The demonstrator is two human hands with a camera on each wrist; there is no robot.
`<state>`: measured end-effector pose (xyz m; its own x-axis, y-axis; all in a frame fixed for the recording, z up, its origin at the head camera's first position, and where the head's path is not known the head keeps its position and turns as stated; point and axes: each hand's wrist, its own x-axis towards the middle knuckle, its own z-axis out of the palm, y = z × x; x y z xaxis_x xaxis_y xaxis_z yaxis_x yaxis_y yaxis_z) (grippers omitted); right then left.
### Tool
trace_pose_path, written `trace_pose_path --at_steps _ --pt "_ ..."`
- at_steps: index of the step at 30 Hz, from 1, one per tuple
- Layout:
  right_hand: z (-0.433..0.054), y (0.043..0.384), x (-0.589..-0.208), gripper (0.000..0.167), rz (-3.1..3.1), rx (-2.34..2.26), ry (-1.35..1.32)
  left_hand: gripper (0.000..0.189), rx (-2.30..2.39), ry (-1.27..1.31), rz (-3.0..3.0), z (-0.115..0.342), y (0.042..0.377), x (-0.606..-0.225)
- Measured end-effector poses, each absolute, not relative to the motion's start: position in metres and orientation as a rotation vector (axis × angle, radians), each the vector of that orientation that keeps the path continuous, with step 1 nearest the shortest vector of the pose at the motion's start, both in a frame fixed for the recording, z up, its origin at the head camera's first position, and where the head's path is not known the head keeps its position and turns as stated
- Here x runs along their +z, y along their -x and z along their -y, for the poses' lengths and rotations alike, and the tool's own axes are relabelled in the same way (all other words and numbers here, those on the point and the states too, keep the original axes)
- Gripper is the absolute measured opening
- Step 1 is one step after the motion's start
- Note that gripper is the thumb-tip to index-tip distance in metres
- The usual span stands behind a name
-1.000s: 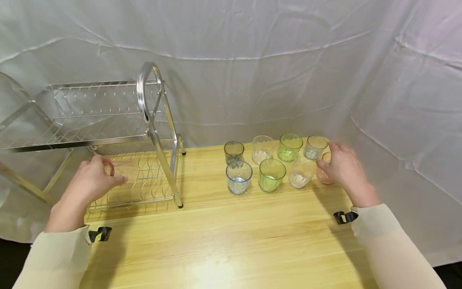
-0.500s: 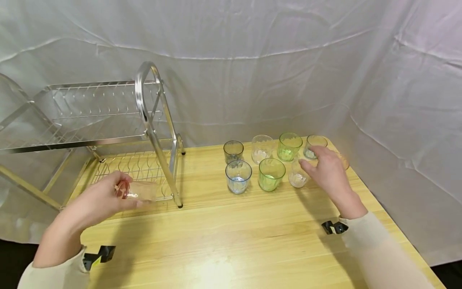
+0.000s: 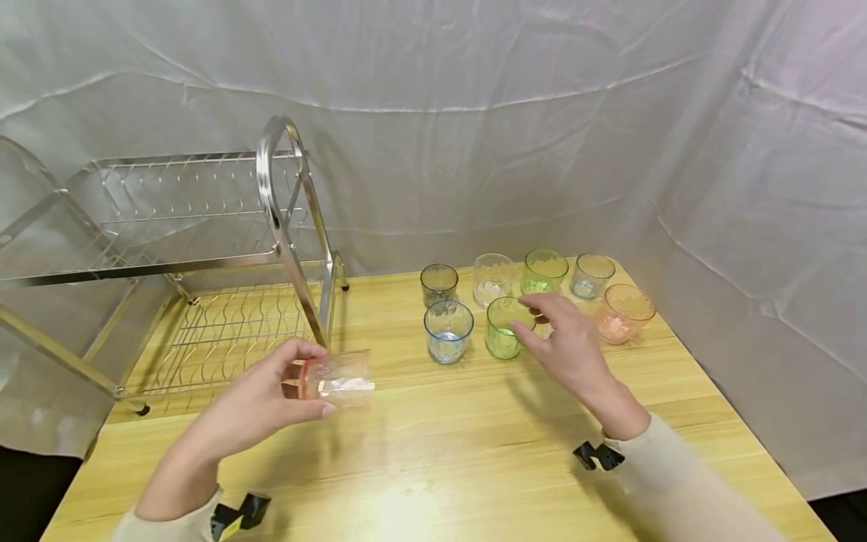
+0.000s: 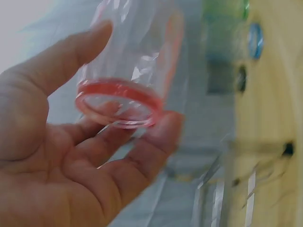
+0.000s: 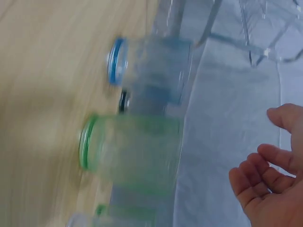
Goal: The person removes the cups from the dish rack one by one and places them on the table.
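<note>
A pink-tinted glass (image 3: 342, 380) lies sideways in my left hand (image 3: 260, 399), thumb and fingers pinching it near its base, in front of the rack's right leg. The left wrist view shows the glass's thick red base (image 4: 120, 101) between thumb and fingertips. My right hand (image 3: 569, 342) holds nothing; its fingers are loosely bent, and in the head view it overlaps the front green glass (image 3: 503, 342). In the right wrist view the right hand (image 5: 274, 175) is apart from that green glass (image 5: 135, 151). A clear glass is mostly hidden behind the right hand.
A two-tier metal dish rack (image 3: 291, 260) stands at the left. Upright glasses stand at the back right: dark grey (image 3: 439, 284), blue (image 3: 448, 335), clear (image 3: 493, 282), green (image 3: 544, 272), pale blue (image 3: 591, 278) and another pink glass (image 3: 622, 316). A white curtain (image 3: 433, 150) hangs behind.
My left hand has carried the pink glass from the lower rack out to the right and nearer. My right hand has left the other pink glass, now standing upright, and moved left.
</note>
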<state>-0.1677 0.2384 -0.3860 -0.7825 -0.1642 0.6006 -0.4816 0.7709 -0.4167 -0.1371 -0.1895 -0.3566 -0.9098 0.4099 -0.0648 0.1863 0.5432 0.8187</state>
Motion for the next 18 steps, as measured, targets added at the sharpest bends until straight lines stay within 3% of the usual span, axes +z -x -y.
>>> trace_pose_path --at_steps 8,18 --pt "-0.201 0.155 -0.389 0.053 2.399 0.958 -0.784 0.069 1.467 -0.437 -2.410 0.149 0.143 -0.378" --pt "-0.173 0.140 -0.394 0.096 2.514 1.039 -1.063 0.066 1.475 -0.515 -2.388 0.120 0.148 -0.394"
